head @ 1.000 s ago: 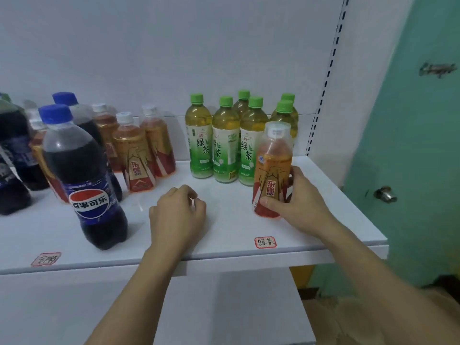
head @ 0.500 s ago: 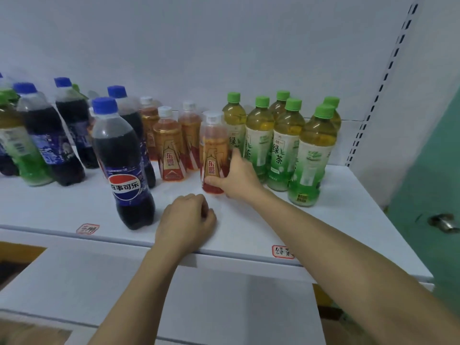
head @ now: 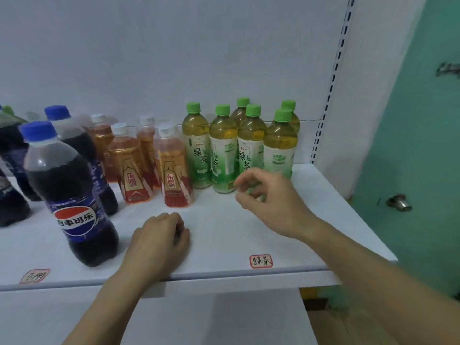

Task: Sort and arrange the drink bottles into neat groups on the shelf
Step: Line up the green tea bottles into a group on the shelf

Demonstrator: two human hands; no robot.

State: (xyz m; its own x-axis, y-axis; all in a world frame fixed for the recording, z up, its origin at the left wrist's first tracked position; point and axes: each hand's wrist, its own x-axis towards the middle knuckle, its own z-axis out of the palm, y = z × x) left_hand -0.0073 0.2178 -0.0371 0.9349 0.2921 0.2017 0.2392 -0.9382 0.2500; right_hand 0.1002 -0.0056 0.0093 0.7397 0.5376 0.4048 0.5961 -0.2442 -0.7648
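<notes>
On the white shelf point(head: 224, 227) stand three groups of bottles. Several green tea bottles point(head: 222, 150) with green caps fill the right. Several orange energy drink bottles with white caps stand in the middle; the frontmost one point(head: 175, 168) is beside the green tea. Dark cola bottles with blue caps stand at the left, one point(head: 67, 195) near the front edge. My right hand point(head: 268, 197) hovers in front of the green tea bottles, fingers loosely curled, holding nothing. My left hand point(head: 159, 240) rests on the shelf near its front edge, fingers curled under, empty.
Two red-bordered paper labels point(head: 260, 261) point(head: 34, 276) are stuck at the shelf's front edge. A slotted upright point(head: 331, 78) bounds the shelf at the right. Beyond it is a green door with a metal knob point(head: 399, 202). A lower shelf point(head: 211, 317) lies below.
My right hand carried the orange bottle left, set it beside the other orange bottles, let go and drew back to the right. The left hand stayed put.
</notes>
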